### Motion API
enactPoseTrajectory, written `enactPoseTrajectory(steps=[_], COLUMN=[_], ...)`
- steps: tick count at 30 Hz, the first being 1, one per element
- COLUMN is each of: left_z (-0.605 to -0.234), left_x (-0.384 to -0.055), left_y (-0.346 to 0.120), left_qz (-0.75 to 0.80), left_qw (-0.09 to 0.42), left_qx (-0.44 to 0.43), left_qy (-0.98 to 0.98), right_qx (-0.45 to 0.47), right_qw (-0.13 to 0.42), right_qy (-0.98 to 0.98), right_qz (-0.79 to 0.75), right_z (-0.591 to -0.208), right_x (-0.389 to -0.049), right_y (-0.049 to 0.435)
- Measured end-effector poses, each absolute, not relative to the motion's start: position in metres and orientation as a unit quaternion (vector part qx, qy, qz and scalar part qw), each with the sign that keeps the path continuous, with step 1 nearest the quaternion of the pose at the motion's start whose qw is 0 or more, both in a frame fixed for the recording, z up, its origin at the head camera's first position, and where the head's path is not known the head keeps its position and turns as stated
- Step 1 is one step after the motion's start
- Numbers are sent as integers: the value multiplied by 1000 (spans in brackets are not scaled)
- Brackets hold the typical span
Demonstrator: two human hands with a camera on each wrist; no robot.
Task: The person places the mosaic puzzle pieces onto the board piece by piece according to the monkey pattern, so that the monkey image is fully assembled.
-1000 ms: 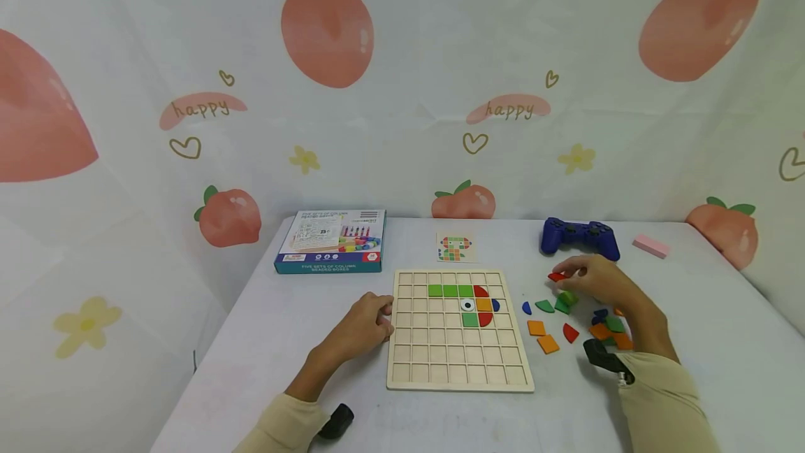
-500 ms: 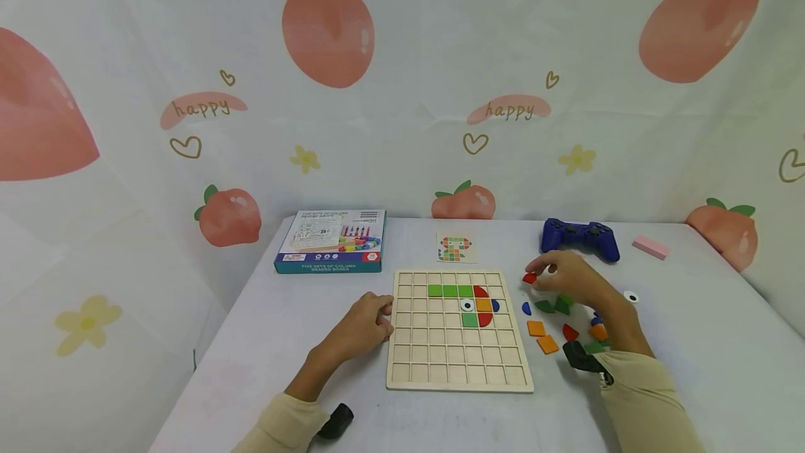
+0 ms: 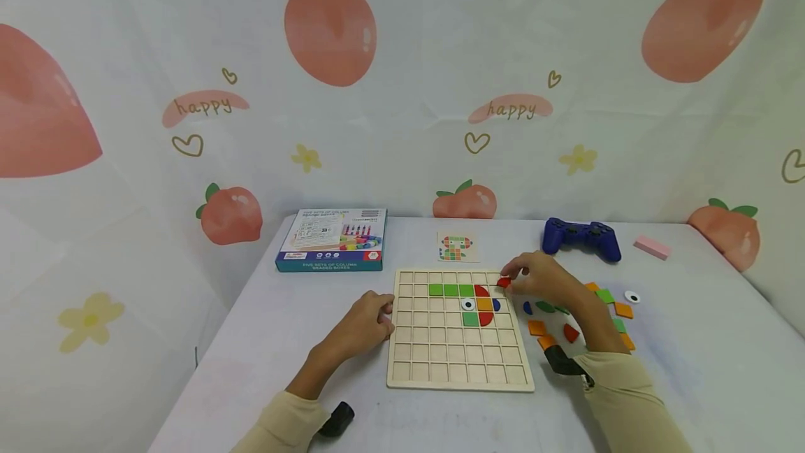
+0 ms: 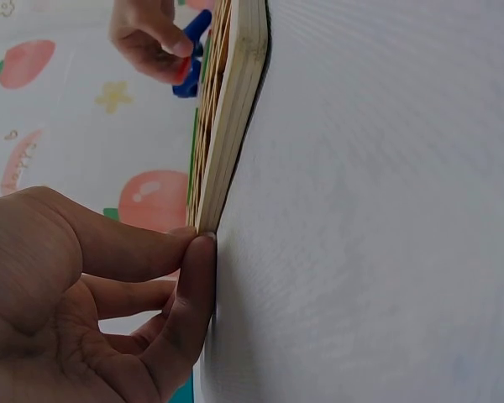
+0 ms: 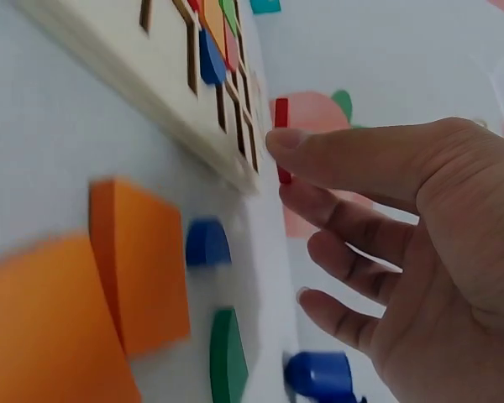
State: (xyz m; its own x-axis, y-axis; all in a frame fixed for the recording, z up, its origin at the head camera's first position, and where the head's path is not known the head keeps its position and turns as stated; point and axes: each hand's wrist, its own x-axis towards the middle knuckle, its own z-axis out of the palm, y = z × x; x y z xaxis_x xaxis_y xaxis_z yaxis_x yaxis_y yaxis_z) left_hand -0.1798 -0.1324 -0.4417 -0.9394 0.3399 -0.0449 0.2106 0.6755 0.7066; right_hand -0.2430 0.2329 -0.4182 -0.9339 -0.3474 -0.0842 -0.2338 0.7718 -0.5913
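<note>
A wooden grid board [image 3: 440, 355] lies on the table. Pieces sit in its upper right cells: a row of green squares [image 3: 450, 290], an eye disc [image 3: 468, 304], an orange square [image 3: 483, 304], red quarter circles [image 3: 486, 319] and a blue half circle [image 3: 496, 305]. My left hand [image 3: 365, 318] pinches the board's left edge between thumb and finger, as the left wrist view shows. Between thumb and fingertip, my right hand [image 3: 542, 280] holds a red quarter-circle piece [image 5: 282, 111] by the board's upper right corner; the other fingers are loosely bent.
Loose pieces lie right of the board, among them orange squares [image 3: 537, 328], a red piece [image 3: 571, 333] and an eye disc [image 3: 632, 297]; the right forearm hides some. Behind are a pattern card [image 3: 458, 247], a boxed set [image 3: 332, 240], a blue game controller [image 3: 581, 238] and a pink block [image 3: 652, 247].
My right hand has carried the red piece leftward from the loose pieces to the board's upper right corner. The left hand has stayed on the board's edge.
</note>
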Motion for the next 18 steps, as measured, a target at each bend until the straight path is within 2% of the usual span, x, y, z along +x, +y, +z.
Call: enactPoseTrajectory(steps=[10,18], left_z=[-443,-441], left_x=[-180,-180], left_y=[-132,-132], left_qz=[371,370], left_qw=[85,86], left_qx=[149,147], left_qy=[913,913], right_qx=[-176,-236], right_qw=[105,83], right_qy=[927,915], right_qz=[-314,-316], right_z=[-420,-420], right_x=[-247,-251], right_y=[207,183])
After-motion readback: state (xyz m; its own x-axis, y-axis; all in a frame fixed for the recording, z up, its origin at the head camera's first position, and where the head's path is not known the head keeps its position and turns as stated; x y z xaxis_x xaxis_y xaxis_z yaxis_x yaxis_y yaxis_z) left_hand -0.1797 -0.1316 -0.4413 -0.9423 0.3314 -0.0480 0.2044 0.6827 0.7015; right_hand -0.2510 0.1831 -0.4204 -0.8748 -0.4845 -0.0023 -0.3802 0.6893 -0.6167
